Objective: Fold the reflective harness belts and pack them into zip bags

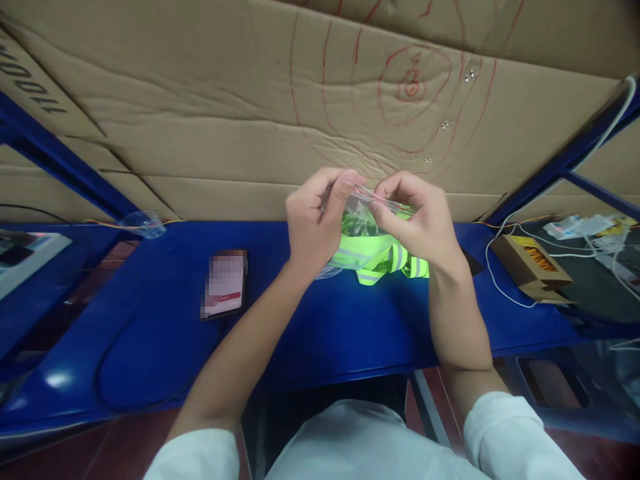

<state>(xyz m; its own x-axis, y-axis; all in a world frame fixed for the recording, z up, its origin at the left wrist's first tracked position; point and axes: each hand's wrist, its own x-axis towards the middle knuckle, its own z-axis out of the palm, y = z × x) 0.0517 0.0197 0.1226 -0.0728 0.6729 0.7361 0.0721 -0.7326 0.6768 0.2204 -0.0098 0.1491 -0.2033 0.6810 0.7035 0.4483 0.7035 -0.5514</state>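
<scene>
Both hands are raised over the blue table, pinching the top edge of a clear plastic zip bag (364,208). My left hand (320,217) grips the bag's left corner between thumb and fingers. On the other side, my right hand (417,213) pinches the edge near its reddish zip strip. Behind and below the bag lies a bundle of neon yellow-green straps (373,257) with grey reflective stripes. Whether part of the bundle is inside the bag I cannot tell. Some clear plastic (327,271) shows beside my left wrist.
A phone (225,283) lies on the blue table (340,333) to the left. A clear plastic cup (143,225) is at the back left. An open cardboard box (533,267) and white cables stand right. Cardboard (210,100) with red drawn rings forms the back wall.
</scene>
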